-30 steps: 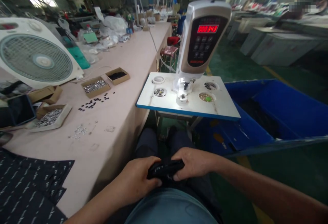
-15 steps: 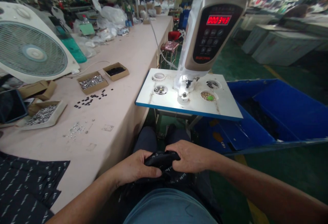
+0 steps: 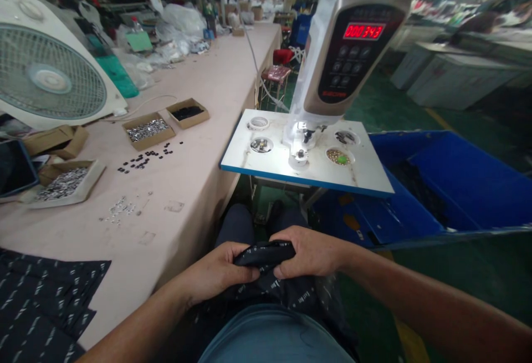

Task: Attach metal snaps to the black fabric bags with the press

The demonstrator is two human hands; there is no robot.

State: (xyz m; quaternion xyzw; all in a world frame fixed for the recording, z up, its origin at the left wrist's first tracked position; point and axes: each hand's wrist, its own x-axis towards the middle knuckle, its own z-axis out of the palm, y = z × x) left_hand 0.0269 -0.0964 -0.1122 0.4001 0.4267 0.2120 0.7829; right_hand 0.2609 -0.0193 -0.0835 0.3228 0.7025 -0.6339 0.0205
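Note:
A black garment piece with small white lettering (image 3: 286,291) lies bunched across my lap. My left hand (image 3: 222,271) grips one end of its folded edge, thumb on top. Opposite it, my right hand (image 3: 307,255) pinches the other end, so a rolled band of cloth spans the two. The hidden fingers are under the fabric. Ahead of both hands stands a snap-fastening machine (image 3: 349,58) with a red lit counter, on a white board (image 3: 270,166). Round wells in that board hold small metal parts (image 3: 338,156).
On the table (image 3: 199,147) at my left are cardboard boxes of metal parts (image 3: 148,129), scattered black pieces (image 3: 145,157), a fan (image 3: 50,75) and stacked printed black cloth (image 3: 45,302). A blue bin (image 3: 469,180) stands at the right.
My right thumb has shifted slightly down and left along the cloth, and more of the printed fabric shows below my hands. The view has tilted slightly.

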